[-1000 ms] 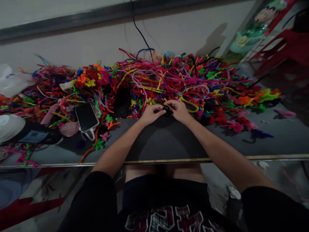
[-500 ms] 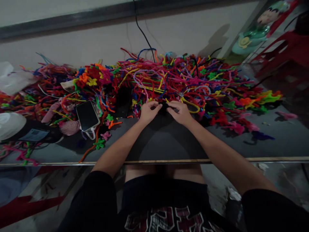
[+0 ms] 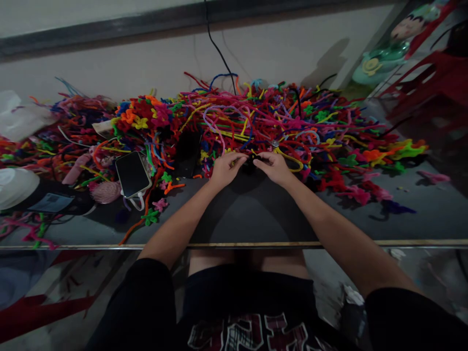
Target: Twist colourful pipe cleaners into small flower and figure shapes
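Note:
My left hand (image 3: 228,169) and my right hand (image 3: 275,168) meet over the near edge of a heap of coloured pipe cleaners (image 3: 234,117). Thumb and fingers of each are pinched on a small dark piece (image 3: 249,166) that looks like bent black pipe cleaner. Its exact shape is lost in the dim light, and the fingertips cover part of it. Just beyond my right hand lie scissors with yellow handles (image 3: 296,165), partly among the pipe cleaners.
Left of my hands are a dark phone (image 3: 187,153), a phone in a pale case (image 3: 132,175), a pink bristled brush (image 3: 106,193) and a large bottle lying down (image 3: 47,192). Pipe-cleaner flowers (image 3: 358,192) lie to the right. A black cable (image 3: 219,46) hangs down the wall.
Both hands stay in nearly the same place. The fingers have shifted slightly on the black piece, and more of it shows between and below the fingertips.

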A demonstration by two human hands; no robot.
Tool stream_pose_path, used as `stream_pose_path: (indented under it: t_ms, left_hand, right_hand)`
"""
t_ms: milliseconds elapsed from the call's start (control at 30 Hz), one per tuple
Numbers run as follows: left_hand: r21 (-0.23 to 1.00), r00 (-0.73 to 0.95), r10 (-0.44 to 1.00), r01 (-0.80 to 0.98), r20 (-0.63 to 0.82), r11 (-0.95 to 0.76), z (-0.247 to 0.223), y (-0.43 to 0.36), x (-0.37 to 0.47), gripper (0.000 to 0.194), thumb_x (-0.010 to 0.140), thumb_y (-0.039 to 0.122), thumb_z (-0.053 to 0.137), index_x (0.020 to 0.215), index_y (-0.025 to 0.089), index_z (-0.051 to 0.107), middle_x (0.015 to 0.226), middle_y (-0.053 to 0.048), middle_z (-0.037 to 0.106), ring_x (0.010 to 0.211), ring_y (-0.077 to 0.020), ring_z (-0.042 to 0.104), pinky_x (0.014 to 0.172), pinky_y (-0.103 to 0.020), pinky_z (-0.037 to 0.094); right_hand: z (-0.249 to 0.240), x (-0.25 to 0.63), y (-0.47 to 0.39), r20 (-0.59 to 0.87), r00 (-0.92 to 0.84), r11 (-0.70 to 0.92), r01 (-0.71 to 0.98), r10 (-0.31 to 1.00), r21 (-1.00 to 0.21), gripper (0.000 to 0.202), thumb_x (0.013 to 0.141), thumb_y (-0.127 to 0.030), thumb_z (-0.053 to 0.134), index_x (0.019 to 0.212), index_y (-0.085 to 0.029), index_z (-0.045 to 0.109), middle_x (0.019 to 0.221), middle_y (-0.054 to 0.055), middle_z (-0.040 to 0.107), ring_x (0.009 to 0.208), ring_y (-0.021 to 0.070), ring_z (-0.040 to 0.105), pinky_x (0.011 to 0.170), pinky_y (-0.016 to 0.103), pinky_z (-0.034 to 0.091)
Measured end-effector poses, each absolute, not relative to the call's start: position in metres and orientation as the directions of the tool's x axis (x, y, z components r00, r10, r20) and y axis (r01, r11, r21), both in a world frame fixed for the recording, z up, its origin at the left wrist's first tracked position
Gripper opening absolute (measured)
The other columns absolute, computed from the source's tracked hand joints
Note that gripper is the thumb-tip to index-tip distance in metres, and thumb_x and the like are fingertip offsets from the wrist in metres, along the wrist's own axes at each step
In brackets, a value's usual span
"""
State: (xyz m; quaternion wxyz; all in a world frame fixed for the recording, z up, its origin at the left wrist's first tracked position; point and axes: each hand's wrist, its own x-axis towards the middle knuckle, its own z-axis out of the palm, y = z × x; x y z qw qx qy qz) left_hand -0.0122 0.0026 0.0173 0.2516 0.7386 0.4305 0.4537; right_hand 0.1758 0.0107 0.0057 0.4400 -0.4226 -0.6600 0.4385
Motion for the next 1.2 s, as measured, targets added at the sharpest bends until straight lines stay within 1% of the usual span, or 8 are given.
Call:
stream_pose_path:
  t_ms: [100,433,633,733,800,900,1033,1200]
  left_hand:
    - [0.756,0.236,0.876,0.443,0.420,-0.482,0.015,0.003,-0.011,0.026,0.087,0.038,0.054,0.078,0.018,0.069,0.077,-0.004,0.069,0.071,-0.0135,0.061,0.067,-0.024,0.045]
    - [0.823,0.278,0.904,0.388,0.326,-0.415,0.010,0.002,-0.007,0.019,0.083,0.031,0.056,0.076,0.015,0.065,0.071,-0.002,0.065,0.060,-0.0094,0.053,0.059,-0.021,0.041]
    - [0.826,0.323,0.886,0.354,0.332,-0.439,0.009,0.000,-0.004,0.023,0.087,0.034,0.053,0.084,0.015,0.065,0.079,-0.004,0.067,0.067,-0.0110,0.058,0.061,-0.021,0.044]
    - [0.809,0.273,0.875,0.345,0.399,-0.476,0.011,0.003,-0.009,0.028,0.092,0.035,0.046,0.104,0.016,0.064,0.094,-0.006,0.069,0.080,-0.0129,0.063,0.070,-0.023,0.048]
    - [0.726,0.282,0.831,0.405,0.479,-0.556,0.012,0.005,-0.013,0.031,0.093,0.030,0.044,0.118,0.019,0.060,0.103,-0.007,0.069,0.092,-0.0141,0.064,0.079,-0.025,0.049]
    - [0.468,0.433,0.691,0.517,0.579,-0.716,0.012,0.006,-0.020,0.030,0.093,0.023,0.046,0.120,0.023,0.060,0.111,-0.006,0.068,0.104,-0.0153,0.062,0.089,-0.027,0.048]
    - [0.157,0.562,0.518,0.566,0.644,-0.809,0.010,0.007,-0.025,0.025,0.094,0.021,0.046,0.110,0.022,0.065,0.100,-0.005,0.070,0.095,-0.0137,0.065,0.082,-0.025,0.050]
    - [-0.036,0.625,0.368,0.537,0.689,-0.843,0.017,0.005,-0.029,0.020,0.094,0.021,0.047,0.106,0.018,0.062,0.096,-0.005,0.071,0.090,-0.0122,0.065,0.078,-0.023,0.050]
  right_hand:
    - [0.005,0.177,0.011,0.203,-0.246,0.251,0.187,0.948,-0.950,0.034,0.073,-0.050,0.064,0.079,-0.017,0.064,0.071,0.002,0.062,0.064,0.0145,0.056,0.062,0.030,0.046]
    - [0.005,0.179,0.012,0.248,-0.228,0.323,0.398,0.942,-0.859,0.028,0.078,-0.045,0.059,0.076,-0.018,0.064,0.061,0.000,0.053,0.057,0.0129,0.045,0.061,0.031,0.041]
    - [0.011,0.185,0.015,0.182,-0.307,0.290,0.354,0.934,-0.889,0.035,0.077,-0.052,0.059,0.070,-0.018,0.060,0.057,-0.002,0.051,0.053,0.0112,0.043,0.056,0.029,0.037]
    - [0.010,0.186,0.016,0.153,-0.328,0.258,0.305,0.932,-0.917,0.039,0.075,-0.056,0.061,0.073,-0.017,0.061,0.056,-0.003,0.051,0.051,0.0100,0.042,0.052,0.027,0.035]
    - [0.010,0.185,0.015,0.137,-0.351,0.249,0.296,0.926,-0.922,0.040,0.075,-0.057,0.061,0.072,-0.017,0.062,0.054,-0.003,0.049,0.049,0.0095,0.041,0.051,0.027,0.035]
    - [0.011,0.185,0.013,0.108,-0.421,0.239,0.272,0.901,-0.932,0.040,0.075,-0.057,0.062,0.073,-0.017,0.063,0.056,-0.002,0.052,0.052,0.0104,0.045,0.053,0.027,0.038]
    - [0.017,0.185,0.011,0.054,-0.515,0.211,0.251,0.855,-0.945,0.041,0.075,-0.057,0.063,0.075,-0.016,0.064,0.061,-0.001,0.055,0.058,0.0113,0.048,0.057,0.027,0.039]
    - [0.022,0.188,0.011,0.024,-0.591,0.195,0.227,0.806,-0.954,0.042,0.074,-0.057,0.063,0.066,-0.017,0.058,0.060,-0.001,0.054,0.059,0.0110,0.047,0.060,0.027,0.037]
